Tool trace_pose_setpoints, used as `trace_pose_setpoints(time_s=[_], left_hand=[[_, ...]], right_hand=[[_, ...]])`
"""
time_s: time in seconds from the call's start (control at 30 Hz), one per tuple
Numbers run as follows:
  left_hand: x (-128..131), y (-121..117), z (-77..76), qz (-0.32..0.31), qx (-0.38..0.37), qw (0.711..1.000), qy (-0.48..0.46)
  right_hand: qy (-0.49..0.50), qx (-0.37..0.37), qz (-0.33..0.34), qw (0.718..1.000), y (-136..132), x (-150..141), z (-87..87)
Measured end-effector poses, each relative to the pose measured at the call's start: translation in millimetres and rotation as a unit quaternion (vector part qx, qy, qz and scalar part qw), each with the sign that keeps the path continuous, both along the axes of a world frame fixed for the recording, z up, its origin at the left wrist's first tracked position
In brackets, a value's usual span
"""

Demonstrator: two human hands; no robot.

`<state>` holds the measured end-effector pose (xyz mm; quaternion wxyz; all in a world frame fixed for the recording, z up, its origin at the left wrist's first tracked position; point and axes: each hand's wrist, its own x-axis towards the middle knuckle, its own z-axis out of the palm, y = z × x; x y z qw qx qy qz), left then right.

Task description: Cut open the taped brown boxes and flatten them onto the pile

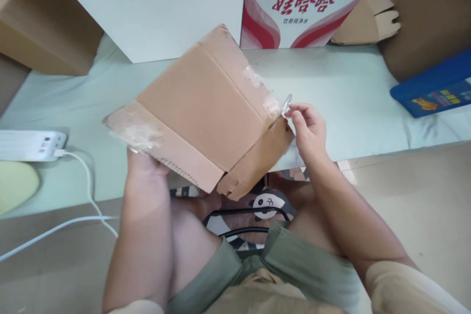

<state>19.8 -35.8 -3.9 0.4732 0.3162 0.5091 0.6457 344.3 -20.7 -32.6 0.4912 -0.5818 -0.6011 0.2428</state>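
A brown cardboard box [204, 103], partly flattened with flaps on its sides, is tilted above the table's front edge. My left hand [145, 163] grips its left corner from beneath; most of the fingers are hidden behind the cardboard. At the right corner, my right hand [307, 125] pinches a strip of clear tape [287, 103] between thumb and fingers. More tape with torn paper clings to the left flap and the upper right edge.
On the pale green table [342, 93] stand a white box [154, 5], a red-and-white carton [294, 14], brown boxes [55, 24] and a blue package [434, 88]. A white power strip [29, 145] with a cable lies at left. My legs are below the edge.
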Motion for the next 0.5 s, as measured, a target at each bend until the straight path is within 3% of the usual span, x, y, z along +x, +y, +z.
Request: trace_pose_setpoints(time_s=[0.1,0.2,0.33,0.5], left_hand=[[7.5,0.9,14.0,0.018,0.019,1.000,-0.012],[7.6,2.7,15.9,0.014,0.037,0.999,-0.007],[9.3,3.5,16.2,0.006,0.049,0.998,-0.026],[18.5,-3.8,24.3,0.037,0.145,0.972,-0.180]], right_hand=[[-0.005,-0.005,-0.027,1.000,9.0,8.5,-8.9],[0.090,-0.092,0.043,0.991,13.2,11.7,-14.5],[0.277,-0.223,0.183,0.917,7.0,5.3,-2.9],[0.379,-0.280,0.226,0.852,-1.9,-2.4,19.4]])
